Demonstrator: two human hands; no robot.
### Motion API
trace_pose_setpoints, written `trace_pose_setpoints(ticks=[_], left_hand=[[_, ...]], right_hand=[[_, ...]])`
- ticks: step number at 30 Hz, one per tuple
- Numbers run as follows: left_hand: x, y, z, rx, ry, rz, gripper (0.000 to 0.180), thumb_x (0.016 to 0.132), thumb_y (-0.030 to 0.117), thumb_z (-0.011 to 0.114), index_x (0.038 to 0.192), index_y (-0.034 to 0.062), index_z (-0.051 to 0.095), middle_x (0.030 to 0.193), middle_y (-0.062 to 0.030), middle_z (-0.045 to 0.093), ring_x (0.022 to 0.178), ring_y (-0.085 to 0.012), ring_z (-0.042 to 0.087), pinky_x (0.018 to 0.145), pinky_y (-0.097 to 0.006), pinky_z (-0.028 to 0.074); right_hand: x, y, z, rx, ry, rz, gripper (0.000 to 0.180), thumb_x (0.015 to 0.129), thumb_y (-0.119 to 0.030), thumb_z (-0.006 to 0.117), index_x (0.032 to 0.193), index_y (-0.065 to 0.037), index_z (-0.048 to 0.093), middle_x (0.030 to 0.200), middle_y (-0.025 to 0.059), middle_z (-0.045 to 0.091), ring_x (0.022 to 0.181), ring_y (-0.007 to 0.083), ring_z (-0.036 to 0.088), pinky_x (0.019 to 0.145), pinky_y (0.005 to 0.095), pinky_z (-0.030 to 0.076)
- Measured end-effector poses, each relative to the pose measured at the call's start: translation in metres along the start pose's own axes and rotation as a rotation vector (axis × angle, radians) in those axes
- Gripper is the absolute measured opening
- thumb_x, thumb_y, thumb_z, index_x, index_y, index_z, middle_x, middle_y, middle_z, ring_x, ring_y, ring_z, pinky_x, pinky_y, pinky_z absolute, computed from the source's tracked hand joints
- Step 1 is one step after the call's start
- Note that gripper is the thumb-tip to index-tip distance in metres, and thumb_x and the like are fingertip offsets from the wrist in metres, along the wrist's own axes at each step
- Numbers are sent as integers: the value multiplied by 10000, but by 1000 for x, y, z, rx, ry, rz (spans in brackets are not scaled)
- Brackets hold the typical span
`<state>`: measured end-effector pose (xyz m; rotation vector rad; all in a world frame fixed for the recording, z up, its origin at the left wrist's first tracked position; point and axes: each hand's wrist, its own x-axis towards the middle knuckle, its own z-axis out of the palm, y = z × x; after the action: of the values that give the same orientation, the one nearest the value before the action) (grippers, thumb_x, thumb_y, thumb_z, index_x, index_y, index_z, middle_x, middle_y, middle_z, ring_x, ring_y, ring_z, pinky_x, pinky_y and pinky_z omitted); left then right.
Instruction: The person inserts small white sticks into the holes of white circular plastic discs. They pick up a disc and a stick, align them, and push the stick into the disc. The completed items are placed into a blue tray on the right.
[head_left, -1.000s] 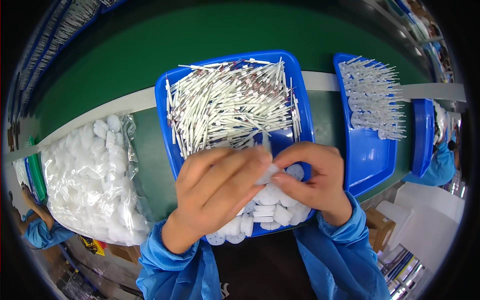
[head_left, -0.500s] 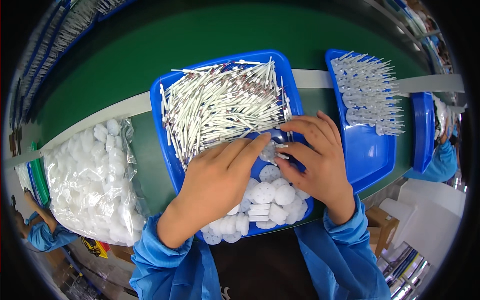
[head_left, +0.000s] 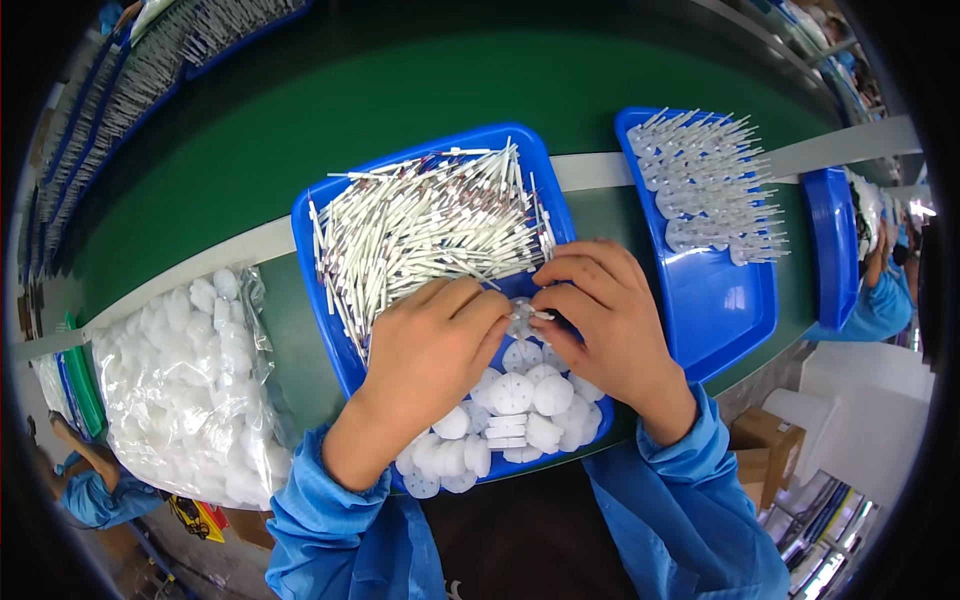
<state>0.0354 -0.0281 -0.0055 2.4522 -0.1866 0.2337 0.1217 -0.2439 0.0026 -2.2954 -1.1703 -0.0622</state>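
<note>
Between my two hands is a clear disc-shaped plastic piece [head_left: 521,322]. My left hand [head_left: 432,345] is closed, its thumb and forefinger pinched at the disc's left edge. On the other side, my right hand [head_left: 610,325] pinches a small white stick [head_left: 542,316] against the disc, its other fingers bent above. Both hands hover over a blue tray [head_left: 303,240]. Its far part holds a heap of thin white sticks [head_left: 430,220], some with dark reddish parts. White round discs [head_left: 512,393], some stacked, fill its near part. My fingers partly hide the held pieces.
A clear bag of white discs [head_left: 185,390] lies to the left. At right, a blue tray [head_left: 715,315] carries rows of clear discs with upright sticks [head_left: 710,190]. Beyond it is another blue tray [head_left: 832,250] and a person's blue sleeve [head_left: 868,305]. Filled trays [head_left: 190,70] stand at far left.
My left forefinger, stretched out before, is now bent down to the clear disc. My right fingers have drawn in closer to it. The whole view has shifted slightly.
</note>
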Motion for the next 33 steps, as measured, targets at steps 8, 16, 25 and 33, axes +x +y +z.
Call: trace_pose_setpoints(ticks=[8,16,25,33], left_hand=[[-8,8,-4,-77,41,-3,185,846,139,840,988,129,723,928,-20,700,852,-266,736,701,-399,601],[-10,8,-2,-33,5,-45,195,857,120,815,1029,131,724,884,-40,691,818,-272,728,687,-405,598],[-14,7,-1,22,-9,-31,143,859,137,819,981,130,746,868,-35,686,800,-260,716,681,-394,597],[-14,6,-2,-36,-16,-61,141,852,112,822,973,131,750,870,-27,717,793,-252,710,693,-387,581]], right_hand=[[-8,-6,-7,-62,24,65,226,753,-110,872,940,-157,754,1298,35,703,1393,353,597,1199,624,412],[-13,-10,-17,25,-59,143,167,766,-136,863,888,-158,751,1288,22,686,1463,381,546,1232,646,380],[-7,-7,-9,15,-52,89,198,764,-140,876,922,-163,759,1316,25,669,1452,385,540,1214,661,404],[-5,-7,0,33,-60,100,198,776,-127,862,940,-160,756,1327,40,637,1428,405,530,1193,669,425]])
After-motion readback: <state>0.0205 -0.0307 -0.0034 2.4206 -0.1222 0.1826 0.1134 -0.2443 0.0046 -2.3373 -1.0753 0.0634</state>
